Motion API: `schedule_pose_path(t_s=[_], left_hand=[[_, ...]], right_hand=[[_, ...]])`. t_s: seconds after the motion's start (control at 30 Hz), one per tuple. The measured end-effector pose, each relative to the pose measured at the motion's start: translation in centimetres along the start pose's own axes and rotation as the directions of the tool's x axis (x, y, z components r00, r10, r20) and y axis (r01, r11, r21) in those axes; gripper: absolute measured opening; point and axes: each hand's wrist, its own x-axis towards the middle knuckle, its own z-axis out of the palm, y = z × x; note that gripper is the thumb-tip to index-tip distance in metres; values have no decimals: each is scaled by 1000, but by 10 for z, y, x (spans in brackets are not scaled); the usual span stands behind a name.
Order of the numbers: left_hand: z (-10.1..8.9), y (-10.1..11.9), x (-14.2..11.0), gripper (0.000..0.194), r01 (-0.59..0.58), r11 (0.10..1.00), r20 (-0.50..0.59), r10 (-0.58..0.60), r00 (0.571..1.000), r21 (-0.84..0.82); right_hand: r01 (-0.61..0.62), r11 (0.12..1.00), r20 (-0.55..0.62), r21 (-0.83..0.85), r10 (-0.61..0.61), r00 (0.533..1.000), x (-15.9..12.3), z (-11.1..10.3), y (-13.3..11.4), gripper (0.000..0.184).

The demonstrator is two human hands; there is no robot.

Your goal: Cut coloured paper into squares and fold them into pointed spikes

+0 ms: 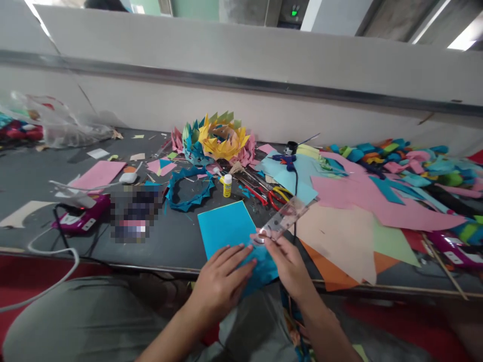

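Note:
A bright blue sheet of paper (225,221) lies at the near edge of the table, its lower part hanging over the edge. My left hand (226,276) rests on the lower part of this sheet with its fingers stretched out flat. A clear plastic ruler (284,217) with cut-out shapes slants up and to the right, over the sheet's right side. My right hand (289,264) pinches the near end of that ruler between thumb and fingers. Beyond the sheet a yellow glue stick (227,186) with a white cap stands upright.
Behind stand folded paper crowns (222,138) and a blue paper ring (189,189). Red-handled scissors (276,198) and a glue gun (285,160) lie further back. Pink paper (354,196) and other coloured sheets cover the right side. A purple power strip (83,213) with cables sits left.

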Motion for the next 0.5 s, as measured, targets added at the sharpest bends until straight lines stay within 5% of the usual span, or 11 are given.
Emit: schedule_pose_path(t_s=[0.1,0.17,0.3,0.4,0.5], left_hand=[[15,-2,-3,49,257,949,68,-273,960,184],[19,-12,-8,62,354,887,72,-390,918,295],[9,-39,-18,65,145,960,272,-210,939,239],[-3,-52,-19,60,50,989,358,-96,929,137],[-5,-54,-16,38,125,986,295,-153,943,110]], right_hand=[[101,995,-208,27,-93,974,12,-12,3,27],[130,989,-218,-71,-142,965,22,-24,-1,34],[222,826,161,-518,-160,974,44,-37,-8,37],[401,617,480,-677,-42,876,59,-31,0,36],[531,461,608,-711,24,794,69,-21,16,39]])
